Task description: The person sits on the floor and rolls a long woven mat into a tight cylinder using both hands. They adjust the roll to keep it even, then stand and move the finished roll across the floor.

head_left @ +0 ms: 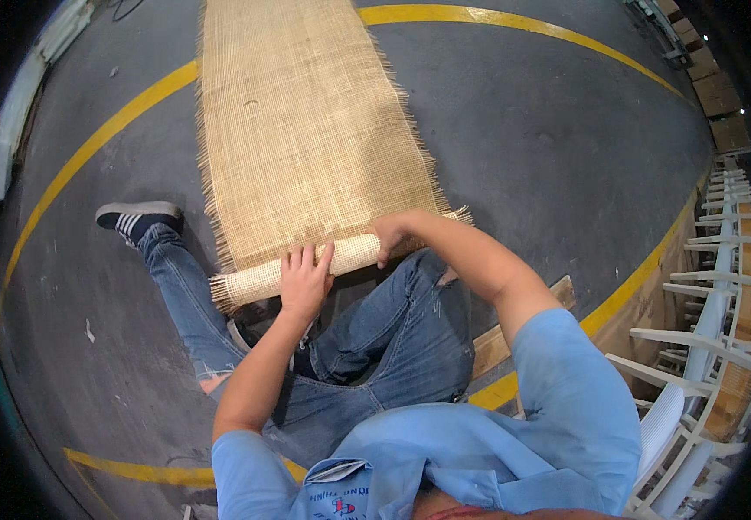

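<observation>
From my remote view, a grey floor (523, 147) bears yellow lines (471, 15); on it I see a fringed woven sheet (306, 113), partly rolled, and a brown board (490, 350).

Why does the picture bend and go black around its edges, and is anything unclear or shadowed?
Head view: the fisheye lens bows the yellow floor line and blackens the rim. Head view: soft shading crosses the woven mat. Head view: left hand and right hand look sharp, white frames less distinct.
</observation>
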Demonstrator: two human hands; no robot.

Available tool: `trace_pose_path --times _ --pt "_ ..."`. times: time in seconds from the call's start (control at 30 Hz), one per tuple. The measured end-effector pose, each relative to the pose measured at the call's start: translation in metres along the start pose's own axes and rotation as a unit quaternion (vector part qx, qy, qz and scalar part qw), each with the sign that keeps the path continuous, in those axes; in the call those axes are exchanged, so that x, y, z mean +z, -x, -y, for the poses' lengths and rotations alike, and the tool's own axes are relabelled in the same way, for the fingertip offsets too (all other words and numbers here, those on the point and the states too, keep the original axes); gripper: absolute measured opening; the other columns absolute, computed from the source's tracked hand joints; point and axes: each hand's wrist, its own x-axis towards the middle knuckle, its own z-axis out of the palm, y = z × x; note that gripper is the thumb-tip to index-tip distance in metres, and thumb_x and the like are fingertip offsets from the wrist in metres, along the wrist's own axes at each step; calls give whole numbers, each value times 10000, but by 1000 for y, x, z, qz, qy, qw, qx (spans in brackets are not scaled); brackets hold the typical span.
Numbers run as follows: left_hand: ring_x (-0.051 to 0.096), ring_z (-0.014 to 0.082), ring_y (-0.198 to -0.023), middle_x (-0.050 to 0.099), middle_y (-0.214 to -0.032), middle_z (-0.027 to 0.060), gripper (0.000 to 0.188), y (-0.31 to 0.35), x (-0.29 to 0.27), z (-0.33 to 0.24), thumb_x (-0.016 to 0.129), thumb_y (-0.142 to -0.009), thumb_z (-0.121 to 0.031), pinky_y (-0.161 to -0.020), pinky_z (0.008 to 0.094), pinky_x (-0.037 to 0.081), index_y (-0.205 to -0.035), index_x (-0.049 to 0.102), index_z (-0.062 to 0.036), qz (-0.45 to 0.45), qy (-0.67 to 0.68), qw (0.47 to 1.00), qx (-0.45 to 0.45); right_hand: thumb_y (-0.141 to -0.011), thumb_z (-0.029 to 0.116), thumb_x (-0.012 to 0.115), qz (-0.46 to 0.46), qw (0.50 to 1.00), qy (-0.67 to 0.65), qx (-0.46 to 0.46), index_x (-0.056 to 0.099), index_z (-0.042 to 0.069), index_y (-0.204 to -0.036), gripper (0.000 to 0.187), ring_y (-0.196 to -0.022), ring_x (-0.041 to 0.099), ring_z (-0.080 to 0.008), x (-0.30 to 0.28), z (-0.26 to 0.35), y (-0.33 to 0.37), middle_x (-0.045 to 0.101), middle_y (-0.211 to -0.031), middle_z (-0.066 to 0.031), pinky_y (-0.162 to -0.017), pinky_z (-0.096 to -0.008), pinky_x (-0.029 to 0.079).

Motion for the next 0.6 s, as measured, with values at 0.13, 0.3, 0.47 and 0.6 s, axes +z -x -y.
trace_pose_path --times 0.13,0.3,0.47,0.6 --pt "520 356 -1204 547 -1294 160 976 -4 5 -22 889 -683 -394 -1049 552 407 -1518 428 -191 11 -10 1000 -14 -628 307 958 43 997 -22 62 656 76 -1270 746 -1055 688 -295 -4 0 9 737 -1157 -143 -919 -399 541" --pt "553 327 -1163 578 -1201 151 922 -14 18 -20 875 -704 -354 -984 493 455 -1500 444 -176 87 -28 995 -38 -654 290 939 25 997 55 46 635 84 -1295 739 -1064 694 -292 -1 16 13 723 -1189 -161 -903 -432 555" --pt "674 339 -973 666 -1015 149 690 -10 30 -16 798 -780 -237 -824 472 522 -1399 509 -134 114 26 993 -33 -670 289 911 46 996 43 63 620 68 -1299 727 -1071 698 -302 2 24 23 729 -1162 -160 -917 -428 552" --pt "714 355 -898 697 -948 163 563 -12 30 -14 760 -780 -168 -740 482 569 -1287 525 -96 168 78 982 -43 -667 398 905 -126 961 238 59 549 64 -1344 834 -1119 653 -305 23 36 35 685 -1196 -149 -973 -451 510"
